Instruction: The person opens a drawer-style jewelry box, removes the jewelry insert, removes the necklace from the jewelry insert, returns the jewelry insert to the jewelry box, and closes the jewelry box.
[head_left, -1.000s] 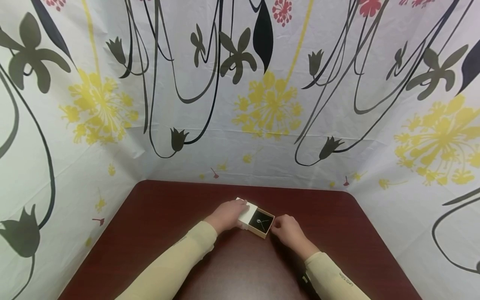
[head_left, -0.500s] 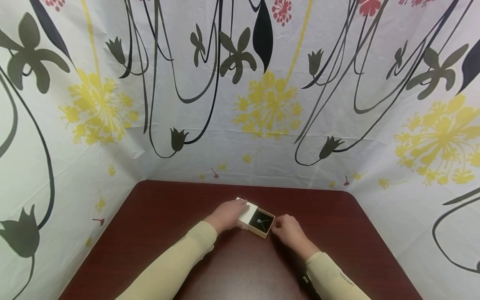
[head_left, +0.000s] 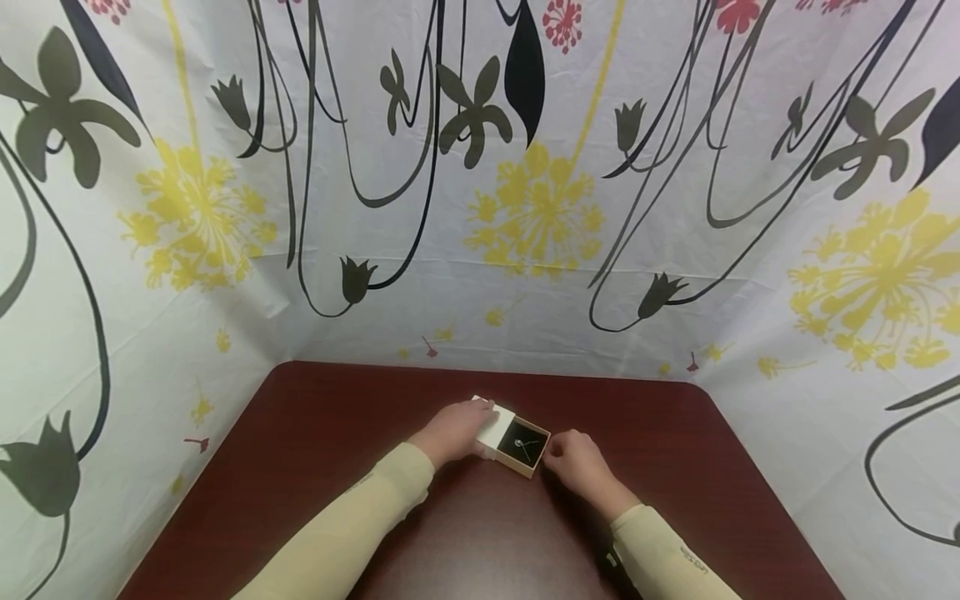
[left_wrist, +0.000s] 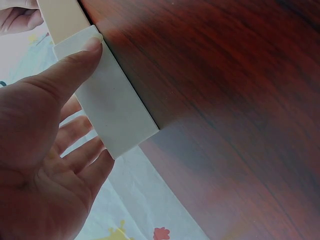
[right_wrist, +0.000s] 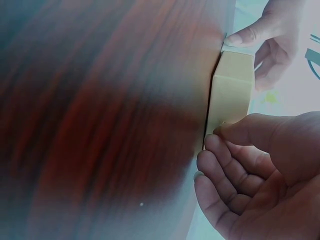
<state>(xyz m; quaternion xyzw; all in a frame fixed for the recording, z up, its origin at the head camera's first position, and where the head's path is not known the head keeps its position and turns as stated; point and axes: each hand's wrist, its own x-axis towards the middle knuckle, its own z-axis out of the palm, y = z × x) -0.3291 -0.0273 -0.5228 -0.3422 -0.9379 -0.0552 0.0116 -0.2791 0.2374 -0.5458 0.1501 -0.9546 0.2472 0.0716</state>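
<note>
Movement: no shift shows since the frame half a second ago.
Flowered cloth (head_left: pixel 420 233): white, printed yellow, red and dark grey, running from nine through twelve to three o'clock.
Red-brown table (head_left: pixel 300 475): below the cloth, toward six.
Pale yellow sleeves (head_left: pixel 345 517): one from seven, one from five.
Left hand (head_left: pixel 452 430): at nine o'clock of the white cover (head_left: pixel 495 428), thumb and fingers clamped on its opposite sides.
Right hand (head_left: pixel 579 463): at three o'clock of the drawer (right_wrist: pixel 232 90), thumb and index finger pinching its outer end, the other fingers curled together.
White cover: on the table, toward twelve.
Drawer: tan, partly out toward four.
Black lining (head_left: pixel 531 434): inside the drawer.
Silvery trinket (head_left: pixel 519 442): on the lining, details too small to tell.
</note>
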